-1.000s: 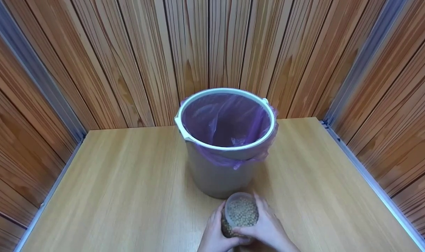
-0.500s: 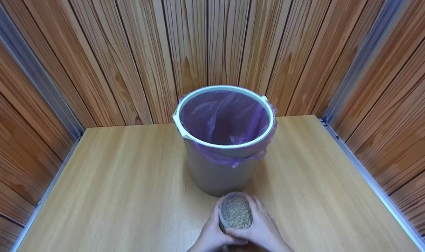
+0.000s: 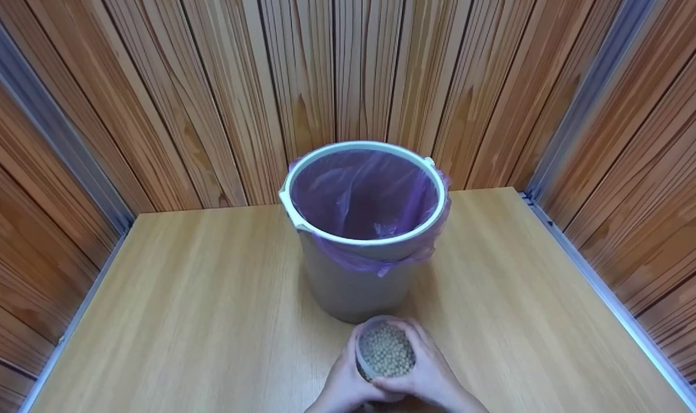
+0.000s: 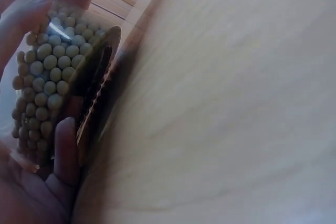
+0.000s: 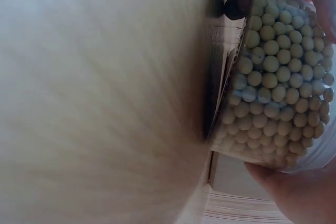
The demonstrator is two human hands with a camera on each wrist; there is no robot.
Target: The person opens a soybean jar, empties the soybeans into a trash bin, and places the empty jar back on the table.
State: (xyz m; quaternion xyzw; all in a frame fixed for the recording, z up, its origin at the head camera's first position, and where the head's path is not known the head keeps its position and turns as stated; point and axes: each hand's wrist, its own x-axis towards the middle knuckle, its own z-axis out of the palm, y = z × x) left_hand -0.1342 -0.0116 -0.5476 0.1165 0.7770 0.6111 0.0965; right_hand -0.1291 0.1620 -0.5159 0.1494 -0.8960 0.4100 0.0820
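Note:
Both hands hold a clear round plastic tub (image 3: 376, 321) low in front, near the foot of the bin. Packed inside are small round beige balls (image 3: 387, 350), also visible through the wall in the right wrist view. My left hand (image 3: 348, 378) grips the tub's left side, with a finger (image 4: 65, 145) reaching in under its base in the left wrist view. Around the right side curl the fingers of my right hand (image 3: 431, 373), its thumb across the near side. The tub is slightly tilted, its base close over the tabletop.
A grey-brown bin (image 3: 353, 287) with a pale rim stands just beyond the hands, lined with a purple plastic bag (image 3: 336, 189) folded over its edge. Wood-patterned panels (image 3: 221, 103) with metal corner strips enclose the wooden table (image 3: 210, 310) at the back and sides.
Both hands have shifted the tub slightly left and changed its tilt, so its side shows less. They keep hold of it. The bin stays in place.

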